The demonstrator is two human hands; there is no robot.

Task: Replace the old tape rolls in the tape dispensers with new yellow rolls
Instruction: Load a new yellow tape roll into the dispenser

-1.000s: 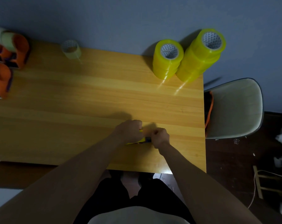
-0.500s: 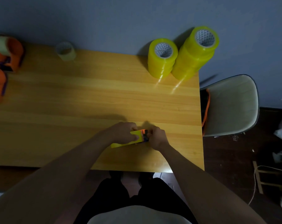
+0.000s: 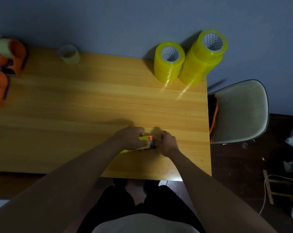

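The left grip [image 3: 130, 137] is curling over a yellow roll [image 3: 143, 138] seated in an orange tape dispenser [image 3: 150, 142], which is lying on the bench [image 3: 92, 105] near its front edge. The right grip [image 3: 167, 142] is pinching the dispenser's dark end; exactly what it is pinching cannot be told. A yellow strip [image 3: 129, 150] is trailing leftward beneath the left wrist. Far beyond the grips, two stacks of new yellow rolls [image 3: 169, 62] are standing at the back right corner. Far left, orange dispensers [image 3: 11, 61] and a pale roll [image 3: 69, 54] are sitting. A chair [image 3: 239, 111] is standing beside the bench's right edge.
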